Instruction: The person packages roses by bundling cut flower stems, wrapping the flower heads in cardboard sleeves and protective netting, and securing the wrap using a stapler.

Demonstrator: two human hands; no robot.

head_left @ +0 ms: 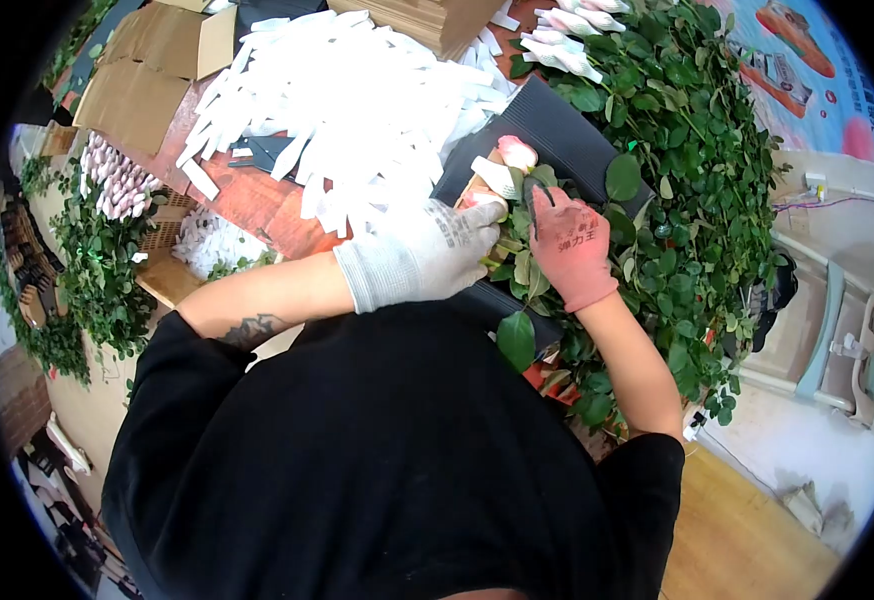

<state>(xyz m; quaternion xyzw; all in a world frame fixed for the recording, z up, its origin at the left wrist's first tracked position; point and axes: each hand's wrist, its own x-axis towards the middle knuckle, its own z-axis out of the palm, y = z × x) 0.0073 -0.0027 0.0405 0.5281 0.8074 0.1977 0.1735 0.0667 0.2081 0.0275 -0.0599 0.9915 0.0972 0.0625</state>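
Observation:
My left hand, in a pale grey knit glove, is closed at a pink-and-white rose, its fingers curled against the bloom. My right hand wears a red glove with dark fingertips; its fingers are bent together among rose leaves, and whatever they grip is hidden. Just beyond both hands lie another pink rose and a white sleeve. Under these flowers is a black corrugated board, partly covered by leaves and my hands.
White sleeves are heaped on the red table. Cardboard lies at the back left, with more stacked sheets behind the heap. Leafy rose stems crowd the right side. Wrapped roses stand at the left.

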